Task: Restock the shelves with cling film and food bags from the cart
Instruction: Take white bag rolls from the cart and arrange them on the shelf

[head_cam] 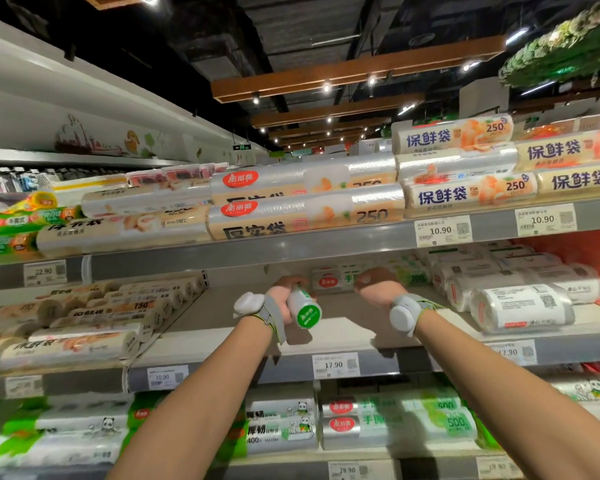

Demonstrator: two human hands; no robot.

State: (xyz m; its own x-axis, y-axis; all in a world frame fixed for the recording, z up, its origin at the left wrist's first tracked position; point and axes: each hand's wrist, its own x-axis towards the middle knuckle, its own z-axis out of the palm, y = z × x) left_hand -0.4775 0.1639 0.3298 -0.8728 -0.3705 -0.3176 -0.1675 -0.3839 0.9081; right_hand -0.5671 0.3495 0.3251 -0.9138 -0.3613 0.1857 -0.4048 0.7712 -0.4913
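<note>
My left hand (284, 292) is shut on a white roll with a green end label (303, 308), held end-on over the bare middle of the middle shelf (326, 327). My right hand (376, 282) reaches deep into the same shelf and touches a green-and-white roll with a red logo (329, 280) lying at the back. Whether that hand grips the roll is hidden by the wrist. Both wrists wear grey bands with white pods.
Beige bag rolls (84, 327) fill the shelf's left section behind a divider. Clear-wrapped rolls (520, 303) lie stacked on its right. The upper shelf (291, 244) holds large 250-count rolls overhead. Green-labelled rolls (395, 424) fill the lower shelf. Price tags line the edges.
</note>
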